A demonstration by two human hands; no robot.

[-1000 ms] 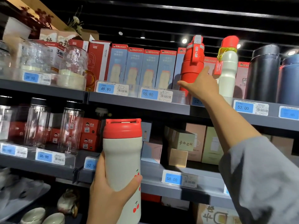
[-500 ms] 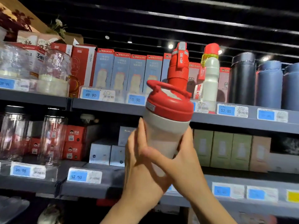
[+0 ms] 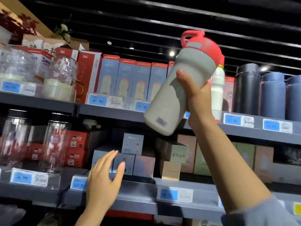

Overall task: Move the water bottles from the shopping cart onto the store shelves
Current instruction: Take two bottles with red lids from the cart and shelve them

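Up goes the bottle (image 3: 177,88) now in your right hand (image 3: 197,97) alone, gripped and tilted before the upper shelf (image 3: 110,111), left hand (image 3: 104,181) dropped away with fingers spread — straighten it, then set its base beside the white bottle (image 3: 217,88).

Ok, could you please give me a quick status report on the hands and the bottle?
Right hand grips white bottle, tilted, level with upper shelf. Left hand open, empty. White bottle on shelf right behind it.
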